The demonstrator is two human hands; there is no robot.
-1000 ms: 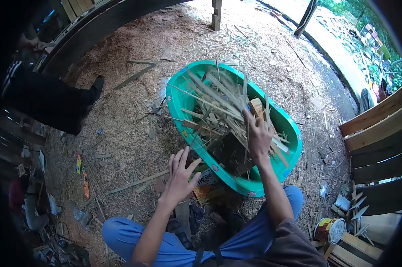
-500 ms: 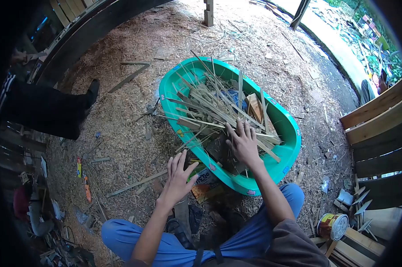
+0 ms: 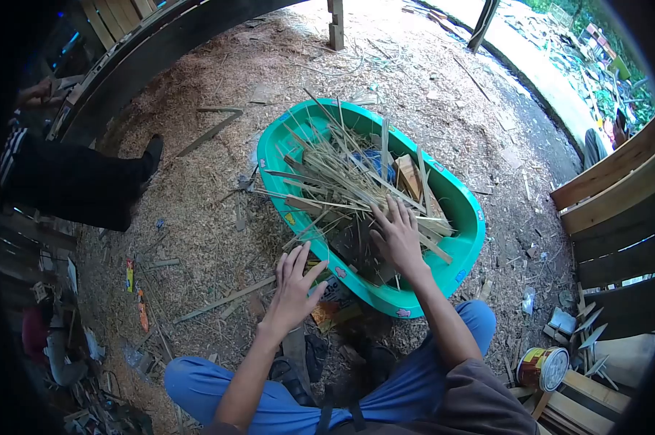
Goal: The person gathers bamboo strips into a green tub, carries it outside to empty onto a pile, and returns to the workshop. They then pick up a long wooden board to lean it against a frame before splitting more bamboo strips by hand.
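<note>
A green plastic baby bathtub stands on the ground before my knees, with small stickers on its rim. Inside it lies a tangled heap of thin wood strips, along with a wood block and something blue partly buried. My right hand is over the near part of the heap, fingers spread; whether it touches the strips is hard to tell. Just outside the tub's left rim, my left hand hovers with fingers apart, holding nothing. A printed package is partly hidden beneath the tub's near edge.
Wood shavings cover the ground. At left a person's dark-clothed leg reaches in. A tin can sits at lower right near stacked boards. Wooden planks form a barrier on the right. An orange tool lies at left.
The tub appears shifted slightly left and its far end slightly lower in view. Both hands keep nearly the same pose, with my right hand still over the heap.
</note>
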